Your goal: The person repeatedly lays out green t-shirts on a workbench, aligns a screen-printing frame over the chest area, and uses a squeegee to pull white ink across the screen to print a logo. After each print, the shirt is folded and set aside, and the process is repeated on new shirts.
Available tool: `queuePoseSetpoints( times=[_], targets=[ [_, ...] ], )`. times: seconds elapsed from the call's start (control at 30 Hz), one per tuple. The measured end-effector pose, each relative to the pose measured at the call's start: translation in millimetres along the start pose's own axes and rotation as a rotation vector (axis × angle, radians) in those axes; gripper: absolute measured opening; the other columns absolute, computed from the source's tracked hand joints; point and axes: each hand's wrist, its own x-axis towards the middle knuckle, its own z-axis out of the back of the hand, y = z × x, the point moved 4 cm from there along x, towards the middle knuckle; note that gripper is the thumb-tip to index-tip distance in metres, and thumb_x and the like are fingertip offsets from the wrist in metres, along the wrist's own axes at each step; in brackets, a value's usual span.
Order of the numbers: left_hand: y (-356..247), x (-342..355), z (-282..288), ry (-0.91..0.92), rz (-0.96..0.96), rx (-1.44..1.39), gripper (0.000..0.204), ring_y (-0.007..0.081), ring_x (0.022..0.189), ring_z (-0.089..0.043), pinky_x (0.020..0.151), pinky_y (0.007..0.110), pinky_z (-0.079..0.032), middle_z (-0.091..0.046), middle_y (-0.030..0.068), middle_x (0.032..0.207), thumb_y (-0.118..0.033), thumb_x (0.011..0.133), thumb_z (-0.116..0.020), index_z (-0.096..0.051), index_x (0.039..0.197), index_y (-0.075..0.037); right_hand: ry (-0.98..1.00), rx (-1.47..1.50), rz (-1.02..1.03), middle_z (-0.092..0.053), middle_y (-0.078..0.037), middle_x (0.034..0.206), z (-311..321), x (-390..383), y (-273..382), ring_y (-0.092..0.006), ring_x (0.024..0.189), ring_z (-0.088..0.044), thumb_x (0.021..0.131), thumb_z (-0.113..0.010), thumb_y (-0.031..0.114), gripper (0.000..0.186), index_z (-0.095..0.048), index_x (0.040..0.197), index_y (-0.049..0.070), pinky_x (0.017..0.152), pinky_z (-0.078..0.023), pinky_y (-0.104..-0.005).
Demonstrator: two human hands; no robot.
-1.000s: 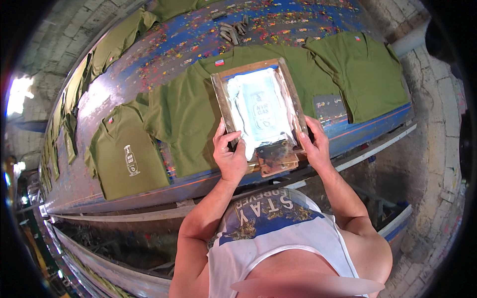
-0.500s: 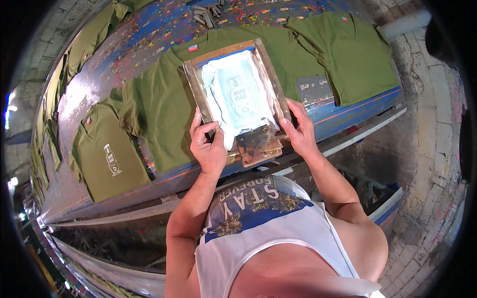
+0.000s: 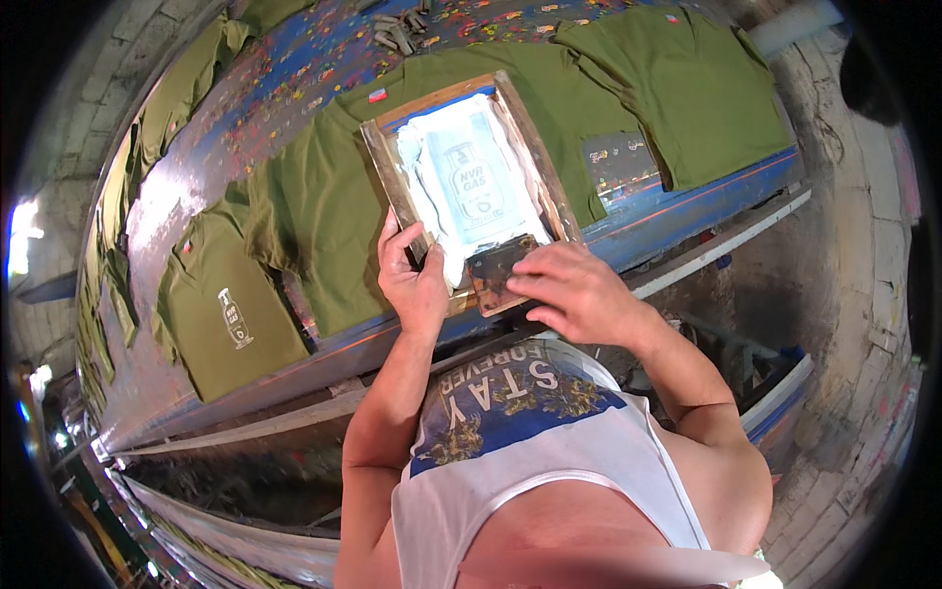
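A wooden-framed printing screen (image 3: 531,157) with white ink around a pale bottle-shaped design lies tilted over a green T-shirt (image 3: 324,216). My left hand (image 3: 414,280) is closed on the frame's left side near its lower corner, thumb over the top. At the screen's lower end sits a dark, ink-stained squeegee (image 3: 491,278). My right hand (image 3: 574,292) reaches over the squeegee's right part, with fingers on its face and the thumb by its lower edge. Part of the squeegee is hidden under those fingers.
To the left lies a green shirt (image 3: 231,314) bearing a white bottle print; another green shirt (image 3: 677,98) lies at the right. The paint-spattered table (image 3: 285,83) curves away leftward. Dark short pieces (image 3: 394,35) are piled at the back. A metal rail (image 3: 726,240) runs along the near side.
My right hand has left the frame's right side and moved inward onto the squeegee. The left hand keeps its hold on the frame. The view has shifted slightly.
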Motion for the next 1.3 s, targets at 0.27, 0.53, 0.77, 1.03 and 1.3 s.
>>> queuePoseSetpoints(
  times=[0.27,0.53,0.77,1.03,1.3],
  targets=[
    [-12,30,13,-0.024,0.217,0.023,0.055,0.0252,0.124,-0.073,0.108,0.038,-0.058,-0.070,0.0249,0.148,0.005,0.103,-0.074,-0.058,0.155,0.008,0.043,-0.180,0.027,-0.076,-0.012,0.118,-14,32,16,-0.0329,0.118,-0.072,0.085,-0.075,0.003,0.032,-0.080,0.116,0.002,0.102,-0.059,-0.0457],
    [-15,60,22,0.132,0.279,0.154,0.066,0.0234,0.110,-0.075,0.093,0.038,-0.063,-0.072,0.0232,0.143,0.001,0.094,-0.080,-0.058,0.157,0.005,0.171,-0.096,-0.177,-0.077,-0.018,0.113,3,52,12,-0.0412,0.117,-0.070,0.093,-0.067,-0.006,0.029,-0.079,0.120,-0.001,0.105,-0.057,-0.0500],
    [1,65,20,0.162,0.222,0.163,0.071,0.0214,0.097,-0.077,0.088,0.039,-0.063,-0.074,0.0200,0.136,-0.001,0.090,-0.082,-0.060,0.157,0.002,-0.043,-0.199,-0.174,-0.077,-0.016,0.129,-38,15,22,-0.0399,0.126,-0.072,0.086,-0.067,-0.016,0.045,-0.079,0.126,0.002,0.107,-0.060,-0.0480],
    [1,70,19,0.169,0.285,0.148,0.076,0.0206,0.097,-0.077,0.083,0.037,-0.064,-0.075,0.0189,0.132,0.001,0.088,-0.082,-0.056,0.160,0.002,-0.148,-0.260,-0.059,-0.077,-0.016,0.130,-48,43,-13,-0.0395,0.125,-0.073,0.086,-0.066,-0.016,0.046,-0.080,0.127,0.001,0.108,-0.060,-0.0486],
    [-6,65,22,0.096,0.342,0.191,0.078,0.0208,0.097,-0.077,0.080,0.036,-0.064,-0.074,0.0206,0.131,0.003,0.088,-0.085,-0.056,0.160,0.004,-0.113,-0.288,0.075,-0.078,-0.016,0.124,-38,128,-71,-0.0374,0.119,-0.073,0.092,-0.065,-0.007,0.037,-0.081,0.124,0.002,0.105,-0.059,-0.0476]
  ],
)
